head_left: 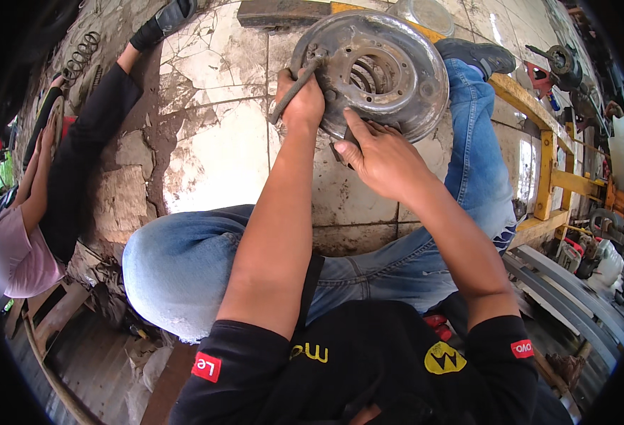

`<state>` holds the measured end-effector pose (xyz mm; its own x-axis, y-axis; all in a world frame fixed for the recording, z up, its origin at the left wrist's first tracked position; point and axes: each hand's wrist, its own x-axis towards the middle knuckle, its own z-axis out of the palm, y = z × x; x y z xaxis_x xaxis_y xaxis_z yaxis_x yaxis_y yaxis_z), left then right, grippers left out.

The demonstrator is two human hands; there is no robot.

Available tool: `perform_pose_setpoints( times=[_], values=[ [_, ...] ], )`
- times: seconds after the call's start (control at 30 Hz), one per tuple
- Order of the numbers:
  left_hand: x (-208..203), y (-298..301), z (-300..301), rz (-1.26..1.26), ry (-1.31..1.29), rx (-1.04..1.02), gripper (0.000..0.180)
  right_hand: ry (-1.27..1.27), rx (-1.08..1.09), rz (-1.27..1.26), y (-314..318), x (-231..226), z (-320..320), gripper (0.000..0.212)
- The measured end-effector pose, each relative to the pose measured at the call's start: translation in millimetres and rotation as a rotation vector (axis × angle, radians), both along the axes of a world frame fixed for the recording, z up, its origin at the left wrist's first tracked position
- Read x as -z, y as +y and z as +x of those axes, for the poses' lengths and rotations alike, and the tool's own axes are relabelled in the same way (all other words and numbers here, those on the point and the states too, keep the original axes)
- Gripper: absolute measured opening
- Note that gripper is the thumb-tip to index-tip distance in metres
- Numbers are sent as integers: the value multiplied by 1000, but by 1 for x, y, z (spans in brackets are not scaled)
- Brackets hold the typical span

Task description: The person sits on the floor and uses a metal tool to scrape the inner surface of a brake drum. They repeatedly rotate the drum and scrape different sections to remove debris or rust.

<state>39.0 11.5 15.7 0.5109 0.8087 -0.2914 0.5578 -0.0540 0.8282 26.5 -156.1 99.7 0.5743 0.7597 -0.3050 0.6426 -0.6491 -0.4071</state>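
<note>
A round, worn metal drum-brake backing plate [425, 74] stands tilted in front of me, with a ring of small holes around its open centre. A thick dark hose-like cable [296, 92] comes off its left side. My left hand [302, 103] is closed at that side, gripping the cable beside the plate's rim. My right hand [384, 157] is at the plate's lower edge. Its index finger lies on the plate face, while the thumb and other fingers close around a dark flat piece [339, 150], mostly hidden by the hand.
Cracked, dirty tiles [213, 142] cover the floor. To the left sits another person [29, 248] with legs stretched out, near a coil spring [82, 55]. A yellow metal frame [547, 170] stands at right, beside metal rails [574, 283]. A dark bar [283, 13] lies beyond the plate.
</note>
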Motion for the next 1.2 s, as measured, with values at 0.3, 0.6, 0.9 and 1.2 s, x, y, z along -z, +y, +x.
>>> perform_pose_setpoints(
  times=[0.3,0.6,0.9,1.2],
  values=[
    [6,1,0,24,-29,8,44,131,20,22,7,-8,5,64],
    [8,0,0,6,-37,-5,45,125,26,34,7,-12,4,64],
    [13,3,0,14,-8,11,50,168,35,-73,12,-19,5,63],
    [-5,1,-3,5,0,25,47,139,43,-95,9,-12,8,63]
  ],
)
